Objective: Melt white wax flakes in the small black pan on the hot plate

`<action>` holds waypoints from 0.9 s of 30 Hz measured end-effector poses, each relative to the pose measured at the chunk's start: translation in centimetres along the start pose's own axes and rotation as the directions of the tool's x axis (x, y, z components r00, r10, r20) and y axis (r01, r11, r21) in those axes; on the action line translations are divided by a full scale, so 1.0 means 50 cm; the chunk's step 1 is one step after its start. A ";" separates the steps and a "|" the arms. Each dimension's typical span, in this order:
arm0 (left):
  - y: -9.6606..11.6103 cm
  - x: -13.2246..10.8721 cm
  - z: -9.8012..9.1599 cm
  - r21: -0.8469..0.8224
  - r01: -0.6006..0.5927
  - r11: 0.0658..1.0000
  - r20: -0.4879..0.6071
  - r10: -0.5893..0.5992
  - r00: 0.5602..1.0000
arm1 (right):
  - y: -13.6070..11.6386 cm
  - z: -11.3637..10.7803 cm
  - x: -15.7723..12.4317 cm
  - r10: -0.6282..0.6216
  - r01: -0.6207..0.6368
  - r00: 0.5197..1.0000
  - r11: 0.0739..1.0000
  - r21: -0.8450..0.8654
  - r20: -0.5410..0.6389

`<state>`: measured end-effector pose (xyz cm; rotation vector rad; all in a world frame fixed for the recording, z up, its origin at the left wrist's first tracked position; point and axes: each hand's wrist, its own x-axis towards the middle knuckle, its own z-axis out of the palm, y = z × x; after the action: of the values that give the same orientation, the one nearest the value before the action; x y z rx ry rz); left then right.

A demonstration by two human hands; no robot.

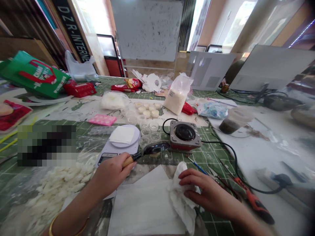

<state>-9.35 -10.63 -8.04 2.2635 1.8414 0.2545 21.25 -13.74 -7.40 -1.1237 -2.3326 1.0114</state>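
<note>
My left hand (115,170) is closed round the wooden handle of a small black pan (156,148). The pan is held level above the mat, between a kitchen scale (133,144) and a small electric hot plate (185,132). A folded white sheet (121,135) lies on the scale. My right hand (204,186) has its curled fingers on a crumpled white tissue (183,206). That tissue overlaps the right side of a stack of white paper (145,205) in front of me. Clear small cups (145,141) stand behind the pan.
White flakes (59,183) lie on plastic at left. Filled cups (147,110) and a bag of white granules (178,95) stand farther back. At right are a red-handled tool (254,200), a paintbrush (198,165), a black power cable (233,154) and a cup of dark liquid (228,124).
</note>
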 end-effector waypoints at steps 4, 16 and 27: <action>-0.002 0.000 0.000 -0.015 -0.002 1.000 -0.001 0.002 1.000 | 0.005 0.003 0.000 0.012 -0.012 1.000 0.999 -0.050 0.003; -0.008 -0.001 0.006 0.003 -0.015 1.000 -0.013 0.015 1.000 | 0.023 0.010 0.002 0.087 -0.098 0.993 0.985 -0.141 -0.085; -0.007 -0.002 0.002 0.003 0.004 1.000 0.023 -0.004 1.000 | 0.018 0.011 0.010 0.114 -0.121 0.992 0.984 -0.129 -0.061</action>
<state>-9.67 -10.65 -8.22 2.2550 1.8358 0.2246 21.08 -13.20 -8.42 -1.3368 -2.3431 0.8648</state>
